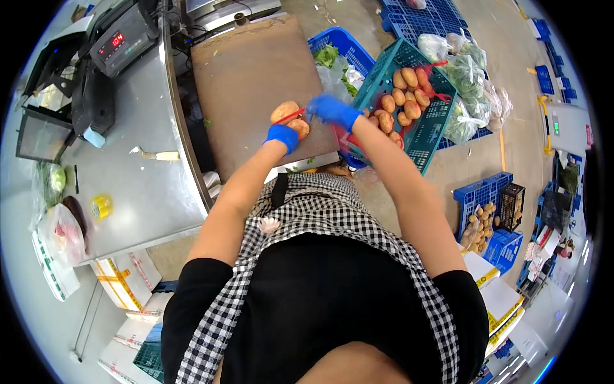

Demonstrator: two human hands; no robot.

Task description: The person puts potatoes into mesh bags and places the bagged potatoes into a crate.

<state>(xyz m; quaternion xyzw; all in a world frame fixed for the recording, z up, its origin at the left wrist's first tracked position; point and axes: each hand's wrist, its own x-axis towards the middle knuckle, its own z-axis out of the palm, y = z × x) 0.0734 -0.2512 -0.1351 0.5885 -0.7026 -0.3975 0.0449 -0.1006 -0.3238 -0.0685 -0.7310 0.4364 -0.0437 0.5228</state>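
Note:
My left hand [282, 137], in a blue glove, is closed around the near side of a few potatoes [285, 112] above the brown board. Its fingertips are partly hidden by them. A narrow red strip [289, 116], which looks like net, crosses the potatoes and runs toward my right hand [332, 111]. That hand, also gloved in blue, has its fingers bent together at the strip's end. Just right of it, a green crate [419, 160] holds several loose potatoes [409, 96] and red netting [441, 96].
The brown board [256, 70] lies ahead. On the left, a steel table [144, 115] carries a scale display [121, 41], a knife [167, 155] and yellow tape [100, 207]. A blue basket [345, 45] with greens stands behind; bagged vegetables [467, 77] sit on a blue pallet.

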